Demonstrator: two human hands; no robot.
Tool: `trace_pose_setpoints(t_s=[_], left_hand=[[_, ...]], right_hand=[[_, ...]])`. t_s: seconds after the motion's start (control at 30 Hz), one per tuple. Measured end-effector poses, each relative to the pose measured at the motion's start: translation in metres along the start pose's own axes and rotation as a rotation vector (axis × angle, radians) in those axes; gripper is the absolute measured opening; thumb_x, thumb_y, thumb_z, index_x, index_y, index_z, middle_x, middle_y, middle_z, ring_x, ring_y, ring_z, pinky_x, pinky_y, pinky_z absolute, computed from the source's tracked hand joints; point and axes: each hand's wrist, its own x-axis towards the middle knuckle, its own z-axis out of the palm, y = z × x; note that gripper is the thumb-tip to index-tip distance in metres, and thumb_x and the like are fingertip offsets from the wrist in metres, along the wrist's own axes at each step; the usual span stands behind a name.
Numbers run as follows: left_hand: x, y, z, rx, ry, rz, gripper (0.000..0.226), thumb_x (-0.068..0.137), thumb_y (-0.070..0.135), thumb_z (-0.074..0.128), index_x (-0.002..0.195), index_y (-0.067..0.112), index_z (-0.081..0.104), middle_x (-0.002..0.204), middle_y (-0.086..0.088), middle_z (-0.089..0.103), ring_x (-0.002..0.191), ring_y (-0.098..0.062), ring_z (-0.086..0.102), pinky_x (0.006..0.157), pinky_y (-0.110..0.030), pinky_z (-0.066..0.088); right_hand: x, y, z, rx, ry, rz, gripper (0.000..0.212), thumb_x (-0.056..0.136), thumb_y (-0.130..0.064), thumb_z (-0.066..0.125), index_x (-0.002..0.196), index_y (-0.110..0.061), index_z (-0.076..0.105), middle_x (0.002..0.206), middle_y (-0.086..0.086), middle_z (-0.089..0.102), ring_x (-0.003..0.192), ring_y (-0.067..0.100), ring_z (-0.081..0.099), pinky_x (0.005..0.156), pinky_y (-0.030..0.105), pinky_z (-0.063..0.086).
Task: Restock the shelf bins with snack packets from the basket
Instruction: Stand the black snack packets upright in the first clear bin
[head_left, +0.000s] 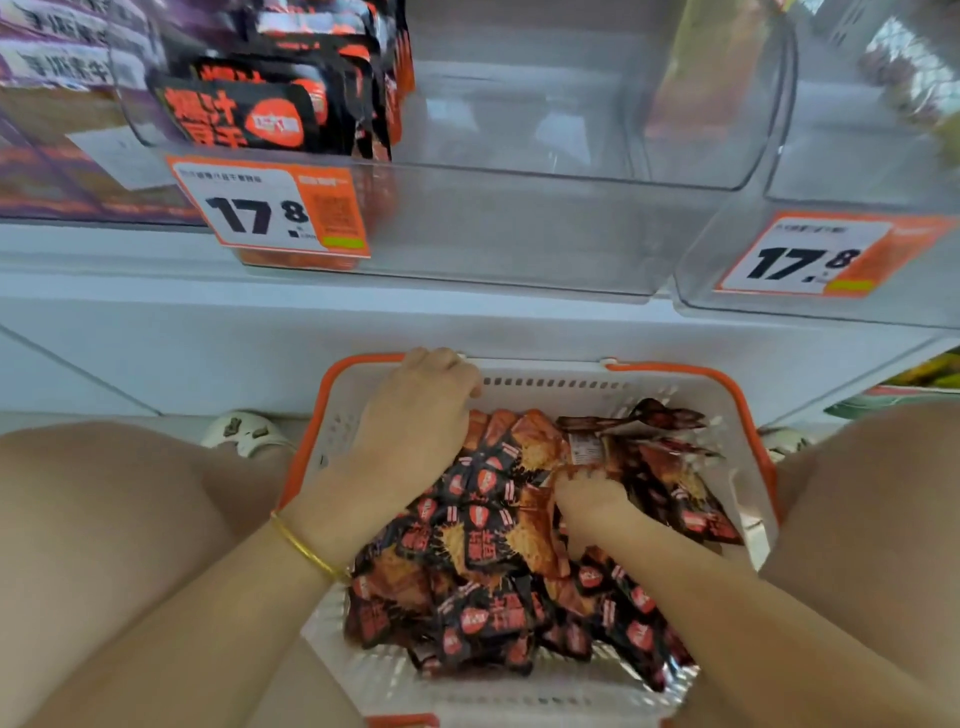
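So the left hand (415, 421) is curled over the far rim of the white-and-orange basket (675, 371), gripping it. The right hand (587, 501) is just to its right and nearer me, with the fingers dug into the heap of black-and-red snack packets (483, 561) and closed round a few. Above both hands sits a clear shelf bin (519, 228). A few stocked packs (234, 114) stand at its left end, up-left of the left hand, behind a 17.8 price tag (270, 213).
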Motion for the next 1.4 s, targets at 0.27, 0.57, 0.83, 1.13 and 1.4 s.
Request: trace_pose_setpoints(t_s=[0.27,0.57,0.83,1.13,1.4], left_hand=[[-0.001,0.004,0.011,-0.135,-0.172,0.056,0.02,0.092,0.017,0.05,0.108,0.016,0.063,0.108,0.001,0.061,0.102,-0.017,0.056,0.085,-0.035,0.048],[-0.006,0.002,0.001,-0.053,-0.186,0.157,0.051,0.085,0.037,0.064,0.126,0.019,0.04,0.122,-0.001,0.046,0.114,-0.02,0.047,0.084,-0.029,0.04],[-0.01,-0.036,-0.094,-0.624,-0.049,-0.056,0.03,0.08,0.013,0.062,0.11,0.012,0.058,0.103,-0.008,0.066,0.096,-0.022,0.063,0.085,-0.041,0.051],[0.016,-0.066,-0.179,-0.668,0.64,-0.141,0.018,0.085,0.001,0.061,0.098,0.012,0.065,0.087,0.004,0.066,0.08,-0.01,0.061,0.077,-0.027,0.051],[0.026,-0.086,-0.169,-0.297,0.754,-0.036,0.057,0.083,0.004,0.065,0.135,0.018,0.045,0.116,-0.001,0.057,0.102,-0.017,0.052,0.084,-0.024,0.039]], right_hand=[[-0.035,0.019,-0.074,0.996,0.079,-0.145,0.022,0.093,-0.019,0.042,0.076,-0.009,0.051,0.077,0.011,0.049,0.064,0.02,0.046,0.059,0.026,0.035],[-0.109,0.021,-0.112,1.918,-0.239,-0.451,0.031,0.097,-0.027,0.044,0.11,-0.001,0.054,0.103,0.022,0.065,0.084,0.034,0.067,0.064,0.039,0.06],[-0.157,0.01,-0.16,1.41,0.527,-0.797,0.01,0.087,-0.003,0.062,0.084,-0.013,0.061,0.062,-0.004,0.064,0.052,0.01,0.057,0.042,0.018,0.04],[-0.209,-0.038,-0.281,1.209,1.163,-0.889,0.01,0.088,-0.003,0.061,0.083,-0.012,0.061,0.059,0.006,0.054,0.044,0.01,0.05,0.04,0.024,0.046],[-0.175,-0.061,-0.286,0.79,1.251,-0.646,0.017,0.087,-0.022,0.066,0.095,-0.007,0.062,0.073,0.001,0.06,0.073,0.023,0.064,0.065,0.036,0.051]])
